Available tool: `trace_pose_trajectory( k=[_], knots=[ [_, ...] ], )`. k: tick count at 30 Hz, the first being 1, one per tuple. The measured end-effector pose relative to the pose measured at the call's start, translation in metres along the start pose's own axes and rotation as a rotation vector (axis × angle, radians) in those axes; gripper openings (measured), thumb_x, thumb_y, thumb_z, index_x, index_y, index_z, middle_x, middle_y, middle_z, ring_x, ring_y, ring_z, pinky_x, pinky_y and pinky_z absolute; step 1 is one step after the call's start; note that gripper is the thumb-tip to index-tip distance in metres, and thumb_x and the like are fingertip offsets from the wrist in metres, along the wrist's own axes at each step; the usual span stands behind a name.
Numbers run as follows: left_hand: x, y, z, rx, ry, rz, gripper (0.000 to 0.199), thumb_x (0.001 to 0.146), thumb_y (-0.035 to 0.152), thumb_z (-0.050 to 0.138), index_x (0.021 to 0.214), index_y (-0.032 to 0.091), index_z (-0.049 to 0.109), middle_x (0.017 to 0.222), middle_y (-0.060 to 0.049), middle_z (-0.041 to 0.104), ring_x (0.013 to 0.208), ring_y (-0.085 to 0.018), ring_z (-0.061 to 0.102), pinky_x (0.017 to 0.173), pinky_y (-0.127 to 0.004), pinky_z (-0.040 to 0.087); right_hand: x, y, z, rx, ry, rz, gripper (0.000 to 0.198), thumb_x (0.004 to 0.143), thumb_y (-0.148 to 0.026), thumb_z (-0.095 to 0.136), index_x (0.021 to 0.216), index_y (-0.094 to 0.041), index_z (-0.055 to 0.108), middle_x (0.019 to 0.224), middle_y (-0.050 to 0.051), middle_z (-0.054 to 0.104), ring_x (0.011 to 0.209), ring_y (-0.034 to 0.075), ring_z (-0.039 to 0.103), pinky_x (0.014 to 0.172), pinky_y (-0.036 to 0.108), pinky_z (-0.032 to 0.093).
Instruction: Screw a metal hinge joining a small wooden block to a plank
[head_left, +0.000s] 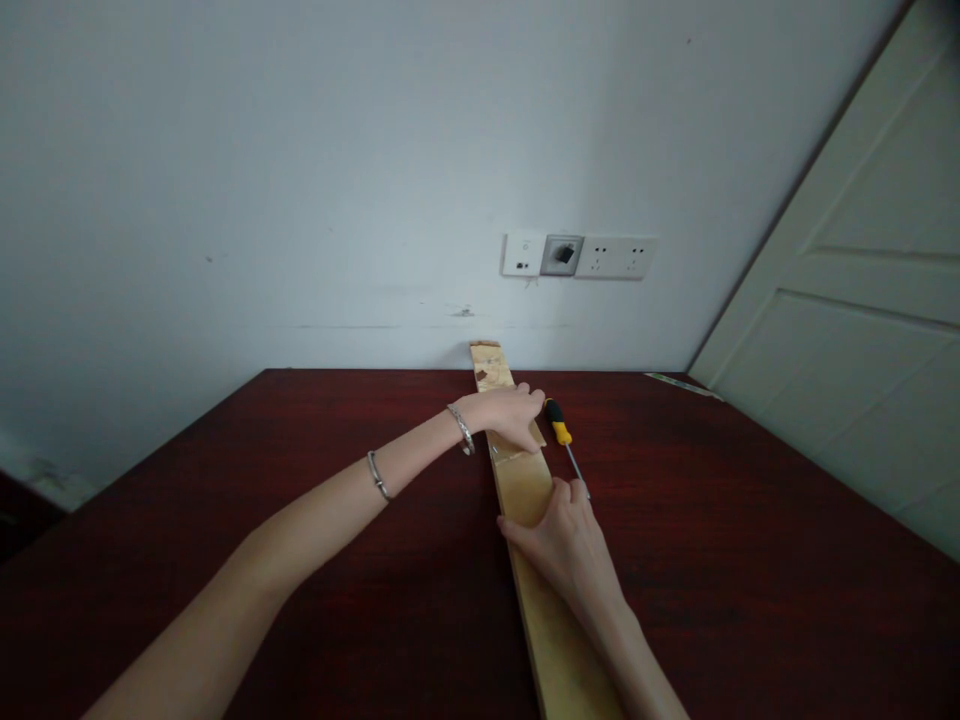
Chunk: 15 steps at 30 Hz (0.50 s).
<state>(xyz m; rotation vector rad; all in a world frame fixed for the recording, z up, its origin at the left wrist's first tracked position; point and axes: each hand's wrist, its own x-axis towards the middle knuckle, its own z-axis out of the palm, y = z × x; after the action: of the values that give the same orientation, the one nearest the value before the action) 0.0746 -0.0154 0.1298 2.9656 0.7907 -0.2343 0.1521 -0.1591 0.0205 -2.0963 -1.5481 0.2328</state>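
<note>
A long, pale wooden board [529, 488] runs away from me across the dark red table, its far end rough and chipped near the wall. My left hand [511, 412] reaches over the far part of the board, with fingers and thumb curled at its right side. A small wooden corner [539, 436] shows between that thumb and the fingers; the rest is covered by the hand. Nearer to me, my right hand [574, 545] grips the board across its width, thumb on the left edge and fingers on the right. Just right of the board lies a yellow-and-black screwdriver [559, 422], its shaft pointing toward my right hand.
The dark red tabletop [720, 530] meets a pale wall [337, 200] at its far edge. Sockets [615, 257] are set in the wall above it. A thin flat strip [682, 385] lies at the far right edge, near a white panelled door [862, 330].
</note>
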Motion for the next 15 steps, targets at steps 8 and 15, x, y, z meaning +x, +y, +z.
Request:
trace_pose_trajectory(
  k=[8, 15],
  knots=[
    [-0.049, -0.023, 0.0, -0.131, 0.117, -0.041, 0.082, 0.071, 0.046, 0.057, 0.139, 0.014, 0.025, 0.139, -0.017, 0.037, 0.126, -0.034, 0.035, 0.101, -0.044, 0.034, -0.002, -0.003, -0.003, 0.005, 0.001, 0.016, 0.052, 0.066, -0.051, 0.063, 0.098, -0.015, 0.046, 0.102, 0.014, 0.049, 0.104, 0.036, 0.057, 0.084, 0.043, 0.05],
    [-0.082, -0.036, 0.006, -0.16, 0.132, -0.089, 0.089, 0.07, 0.043, 0.057, 0.145, 0.014, 0.017, 0.136, -0.017, 0.04, 0.126, -0.035, 0.036, 0.102, -0.044, 0.034, -0.001, -0.003, -0.003, 0.009, 0.019, 0.013, 0.051, 0.066, -0.051, 0.064, 0.097, -0.015, 0.047, 0.101, 0.013, 0.05, 0.1, 0.034, 0.058, 0.082, 0.042, 0.051]
  ],
)
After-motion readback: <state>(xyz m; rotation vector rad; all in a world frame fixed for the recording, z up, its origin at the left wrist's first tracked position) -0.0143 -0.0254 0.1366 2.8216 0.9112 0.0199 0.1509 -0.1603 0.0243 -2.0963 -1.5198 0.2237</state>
